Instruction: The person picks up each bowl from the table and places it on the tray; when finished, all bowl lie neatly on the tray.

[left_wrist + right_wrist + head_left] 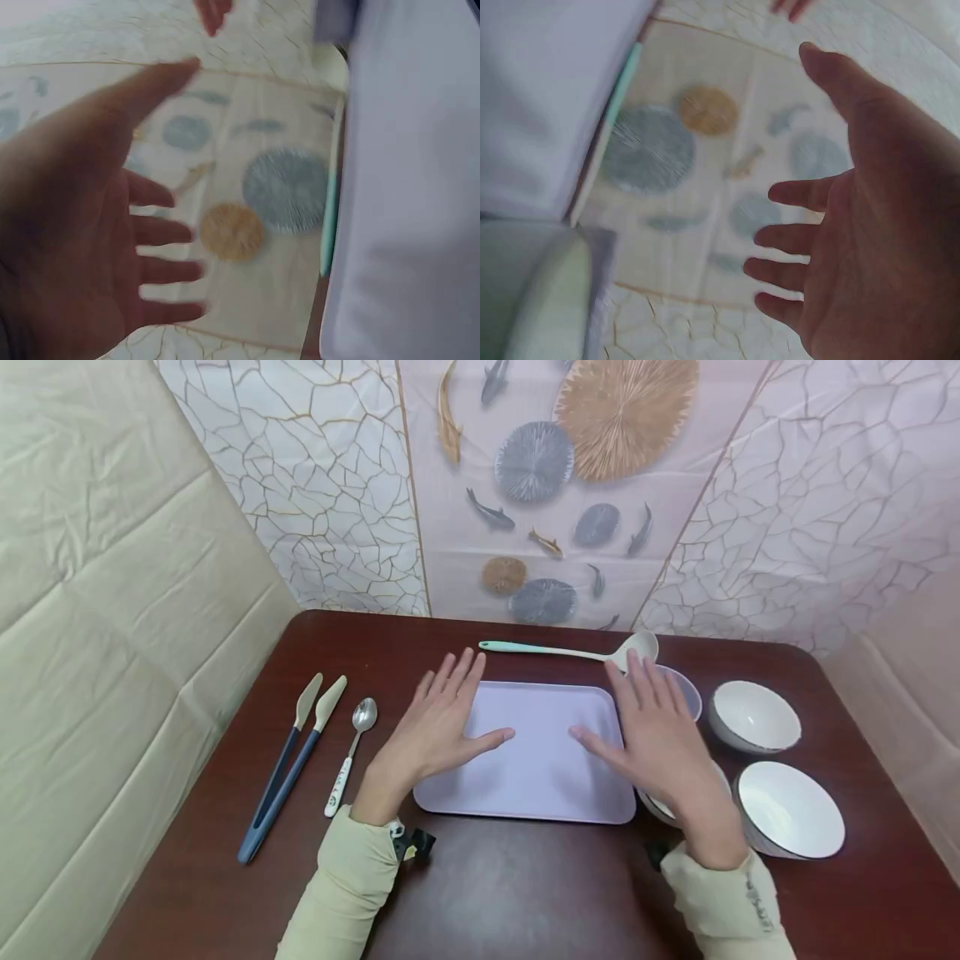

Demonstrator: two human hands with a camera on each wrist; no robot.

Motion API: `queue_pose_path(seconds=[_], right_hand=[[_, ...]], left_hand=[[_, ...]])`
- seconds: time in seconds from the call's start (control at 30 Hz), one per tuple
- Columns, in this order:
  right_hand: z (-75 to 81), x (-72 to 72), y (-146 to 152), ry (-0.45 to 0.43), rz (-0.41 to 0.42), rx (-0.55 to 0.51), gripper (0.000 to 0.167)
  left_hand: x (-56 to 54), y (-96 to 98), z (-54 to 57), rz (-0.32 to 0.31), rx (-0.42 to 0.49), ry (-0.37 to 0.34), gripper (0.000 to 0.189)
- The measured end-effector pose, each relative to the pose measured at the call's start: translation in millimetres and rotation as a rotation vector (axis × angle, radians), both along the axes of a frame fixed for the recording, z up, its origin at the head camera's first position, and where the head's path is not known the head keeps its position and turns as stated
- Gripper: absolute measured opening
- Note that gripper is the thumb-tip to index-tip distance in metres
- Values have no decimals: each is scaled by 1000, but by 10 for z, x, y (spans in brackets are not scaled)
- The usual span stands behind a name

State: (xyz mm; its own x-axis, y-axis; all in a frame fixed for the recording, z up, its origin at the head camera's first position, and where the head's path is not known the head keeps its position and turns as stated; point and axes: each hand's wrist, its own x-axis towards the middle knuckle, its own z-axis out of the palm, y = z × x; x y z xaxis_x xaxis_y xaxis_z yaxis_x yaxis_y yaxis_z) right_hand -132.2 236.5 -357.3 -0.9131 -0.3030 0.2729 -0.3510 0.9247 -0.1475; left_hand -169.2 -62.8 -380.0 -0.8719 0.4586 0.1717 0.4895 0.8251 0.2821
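Both hands are held over a lavender tray [536,760] on the dark table, fingers straight and thumbs spread toward each other. My left hand [435,722] overlaps the tray's left edge in the head view; nothing is in its grasp. The right hand [652,731] overlaps the tray's right side and part of the bowls, likewise holding nothing. In the left wrist view the left hand [97,202] shows its spread fingers beside the tray [412,195]. The right wrist view has the right hand [877,202] with fingers apart, and the tray [555,90] at upper left.
Tongs [288,768] with blue handles and a spoon [351,752] lie on the left. Behind the tray lies a ladle [555,651]. White bowls [756,717] [791,810] stand on the right, with a lavender bowl [684,689] and another bowl [663,810] partly hidden by the right hand.
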Motion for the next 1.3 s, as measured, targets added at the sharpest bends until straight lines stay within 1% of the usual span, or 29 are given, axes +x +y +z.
queue_pose_path(seconds=[0.03, 0.1, 0.17, 0.2, 0.27, 0.33, 0.37, 0.47, 0.53, 0.6, 0.63, 0.7, 0.77, 0.8, 0.87, 0.9, 1.03, 1.17, 1.2, 1.3], right_hand=[[47, 25, 70, -14, 3, -43, 94], [157, 124, 252, -75, -11, -129, 87], [242, 262, 475, -143, -29, -209, 79], [263, 343, 594, -179, -46, -240, 75], [261, 512, 840, -231, -64, -291, 67], [209, 652, 1079, -242, -31, -395, 57], [166, 713, 1188, -231, -19, -461, 54], [19, 890, 1479, -202, 14, -781, 56], [-105, 977, 1641, -156, -2, -920, 61], [-245, 1048, 1784, -114, -42, -986, 67], [-322, 1073, 1850, -100, -63, -979, 72], [-467, 1116, 1966, -115, -78, -980, 78], [-607, 1163, 2056, -158, -56, -1047, 80], [-669, 1185, 2094, -183, -32, -1102, 80], [-765, 1205, 2129, -226, 12, -1206, 78], [-800, 1213, 2142, -242, 25, -1236, 77], [-893, 1232, 2174, -275, 42, -1284, 78], [-948, 1234, 2193, -290, 29, -1263, 84], [-960, 1233, 2192, -289, 7, -1223, 87], [-989, 1225, 2178, -276, -98, -1020, 97]], left_hand=[[15, 4, 17, -24, 52, -44, 102], [49, -5, 47, -64, 155, -142, 96], [88, -58, 39, -78, 231, -217, 90], [114, -101, 18, -75, 263, -246, 88], [179, -213, -74, -57, 305, -292, 87], [249, -338, -202, -35, 341, -327, 88], [282, -395, -270, -24, 361, -344, 90], [378, -529, -477, 14, 404, -383, 98], [425, -582, -603, 41, 415, -396, 104], [456, -615, -710, 61, 421, -401, 109], [469, -626, -755, 64, 421, -402, 112], [484, -641, -830, 59, 409, -402, 116], [496, -644, -879, 42, 397, -403, 120], [501, -642, -893, 32, 388, -404, 123], [511, -660, -923, 16, 372, -402, 126], [512, -666, -930, 8, 367, -398, 128], [513, -670, -932, -19, 362, -383, 131], [509, -672, -946, -41, 372, -360, 131], [507, -675, -956, -43, 372, -357, 131], [506, -684, -974, -51, 377, -348, 132]])
